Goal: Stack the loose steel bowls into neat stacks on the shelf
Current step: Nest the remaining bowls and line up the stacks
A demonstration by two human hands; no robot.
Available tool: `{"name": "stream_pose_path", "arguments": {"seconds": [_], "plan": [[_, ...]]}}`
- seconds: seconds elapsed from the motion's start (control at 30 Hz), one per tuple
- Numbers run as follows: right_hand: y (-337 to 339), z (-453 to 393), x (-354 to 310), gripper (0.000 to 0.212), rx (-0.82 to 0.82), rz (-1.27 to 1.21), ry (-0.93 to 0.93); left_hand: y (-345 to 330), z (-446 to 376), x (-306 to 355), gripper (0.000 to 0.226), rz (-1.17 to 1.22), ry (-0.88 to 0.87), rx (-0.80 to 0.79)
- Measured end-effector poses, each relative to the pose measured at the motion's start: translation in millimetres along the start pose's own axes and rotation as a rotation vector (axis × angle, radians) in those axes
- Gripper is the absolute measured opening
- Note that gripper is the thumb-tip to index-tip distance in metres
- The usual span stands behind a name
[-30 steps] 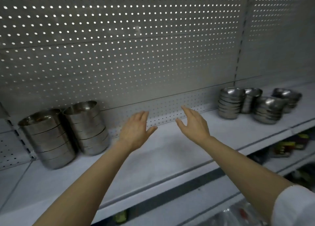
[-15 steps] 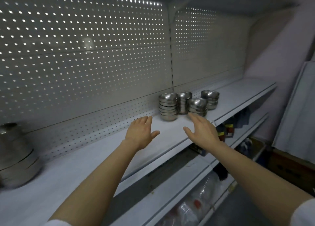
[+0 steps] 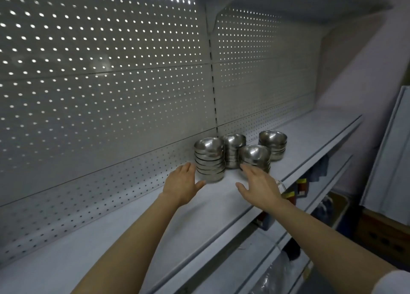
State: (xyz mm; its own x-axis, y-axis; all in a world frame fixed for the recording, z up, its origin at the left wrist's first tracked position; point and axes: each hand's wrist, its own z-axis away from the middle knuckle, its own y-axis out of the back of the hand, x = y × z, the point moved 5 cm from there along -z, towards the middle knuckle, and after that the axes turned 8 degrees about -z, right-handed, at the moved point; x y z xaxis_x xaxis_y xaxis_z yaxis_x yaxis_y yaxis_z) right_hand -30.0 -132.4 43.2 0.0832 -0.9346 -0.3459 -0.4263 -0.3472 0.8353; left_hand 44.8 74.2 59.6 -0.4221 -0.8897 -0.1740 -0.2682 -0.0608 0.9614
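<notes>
Both forearms reach out over the white shelf. Left hand and right hand are spread flat, palms facing, holding nothing. Just beyond the fingertips stand four stacks of steel bowls, against the perforated back panel.

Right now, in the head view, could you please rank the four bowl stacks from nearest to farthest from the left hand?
From the left hand:
1. Front-left stack, just beside the fingertips.
2. Back-left stack, behind it by the pegboard; the front-right stack, by the right hand, is too close to call.
3. Far-right stack, farthest along the shelf.
</notes>
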Motion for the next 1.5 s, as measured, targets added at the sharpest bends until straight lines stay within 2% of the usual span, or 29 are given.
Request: {"name": "stream_pose_path", "arguments": {"seconds": [0.13, 0.23, 0.43, 0.6, 0.7, 0.87, 1.17, 1.3, 1.5], "plan": [[-32.5, -34.5, 16.6, 0.062, -0.018, -0.094, -0.051, -33.8, -39.6, -8.4, 0.073, 0.109, 0.045, -0.056], [-55.2, -53.9, 24.8, 0.057, -0.024, -0.23, -0.105, -59.3, -58.9, -7.0, 0.075, 0.356, 0.135, -0.093], [-96.3, -101.1, 34.1, 0.062, -0.021, -0.717, -0.211, -79.7, -101.5, -0.4, 0.079, 0.87, 0.356, 0.023], [-123.5, -128.2, 42.4, 0.064, -0.036, -0.862, -0.305, -98.4, -123.7, 11.6, 0.085, 1.095, 0.423, 0.179], [-137.0, -133.1, 49.8, 0.06, -0.055, -0.88, -0.307, -111.0, -128.6, 17.2, 0.077, 1.139, 0.396, 0.279], [-142.3, -143.3, 50.1, 0.057, 0.009, -0.961, -0.224, -116.1, -134.4, 23.2, 0.061, 1.178, 0.393, 0.387], [-149.4, -157.6, 52.8, 0.054, 0.028, -1.027, -0.262, -109.7, -134.5, 22.6, 0.042, 1.236, 0.444, 0.486], [-149.9, -149.8, 35.4, 0.059, 0.041, -1.047, -0.198, -105.9, -113.1, 15.7, 0.041, 1.24, 0.467, 0.532], [-153.4, -133.5, -29.4, 0.049, -0.073, -1.08, -0.152, -88.2, -58.4, -26.1, 0.04, 1.19, 0.574, 0.614]]}}
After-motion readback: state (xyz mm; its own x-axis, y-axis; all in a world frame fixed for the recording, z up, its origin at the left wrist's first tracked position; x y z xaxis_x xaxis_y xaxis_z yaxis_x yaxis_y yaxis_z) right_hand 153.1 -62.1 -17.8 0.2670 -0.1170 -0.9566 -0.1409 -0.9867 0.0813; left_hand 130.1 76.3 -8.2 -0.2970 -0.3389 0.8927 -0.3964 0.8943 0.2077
